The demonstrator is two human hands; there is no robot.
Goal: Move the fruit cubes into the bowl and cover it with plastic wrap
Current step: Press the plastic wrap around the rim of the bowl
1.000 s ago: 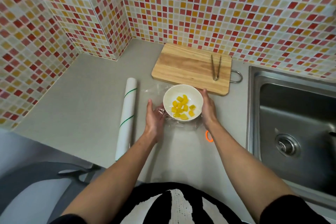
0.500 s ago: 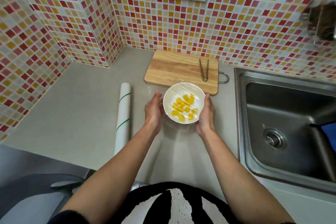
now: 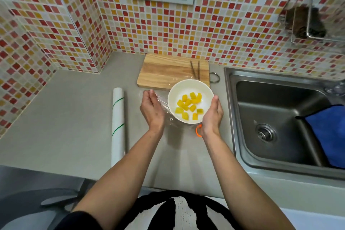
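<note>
1. Sitting on the grey counter (image 3: 65,117), just in front of the wooden cutting board (image 3: 168,69): white bowl (image 3: 175,97) holding yellow fruit cubes (image 3: 188,105).
2. Cupping the bowl's right side: right hand (image 3: 211,115), fingers curved against it.
3. Hovering flat-palmed just left of the bowl: left hand (image 3: 152,107), fingers extended, touching crinkled plastic wrap (image 3: 164,105).
4. Lying further left: wrap roll (image 3: 118,125).
5. Resting on the board: tongs (image 3: 195,70).

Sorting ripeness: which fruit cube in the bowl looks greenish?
The fruit cube at the cluster's right edge, nearest the right hand; the others are plain yellow.
</note>
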